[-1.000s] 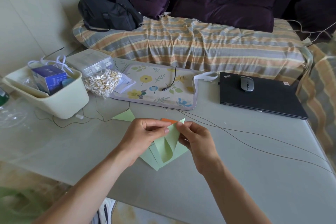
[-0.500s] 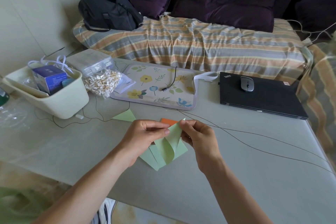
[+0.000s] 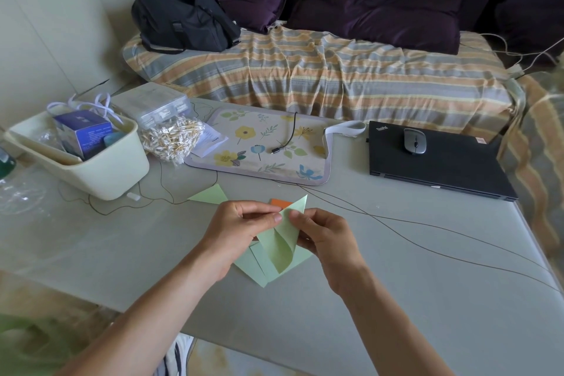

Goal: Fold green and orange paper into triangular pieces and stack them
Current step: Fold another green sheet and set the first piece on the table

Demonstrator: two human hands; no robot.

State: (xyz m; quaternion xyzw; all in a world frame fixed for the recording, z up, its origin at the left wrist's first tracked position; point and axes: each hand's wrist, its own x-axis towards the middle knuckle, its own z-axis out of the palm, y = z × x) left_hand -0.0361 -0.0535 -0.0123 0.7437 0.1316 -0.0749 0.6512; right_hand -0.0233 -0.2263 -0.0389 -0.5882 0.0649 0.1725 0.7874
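Green paper sheet (image 3: 279, 249) is mid-fold, held just above the grey table (image 3: 427, 299) near its front edge, upper half curled over into a loose loop, no crease set yet. More flat green paper (image 3: 254, 265) lies under it on the table. Risk, my read: corners not matched before the crease goes in, so the triangle comes out skewed and won't stack flush; the loop could also spring open if either pinch slips, since only the top edge is held. Left hand (image 3: 235, 232) has thumb and forefinger closed on the top edge, other fingers curled. Right hand (image 3: 325, 238) pinches the same edge from the other side, fingers curled round it. Both narrow, neither free. Just behind the hands, an orange paper piece (image 3: 280, 202) is partly hidden by the raised green corner. Left of that, a finished green triangle (image 3: 210, 195) lies alone, so the stack is barely begun. Thin cable (image 3: 427, 227) crosses the table close by; could snag a sheet. Farther back: floral mat (image 3: 262, 146), closed laptop (image 3: 439, 165) with mouse (image 3: 414, 141).
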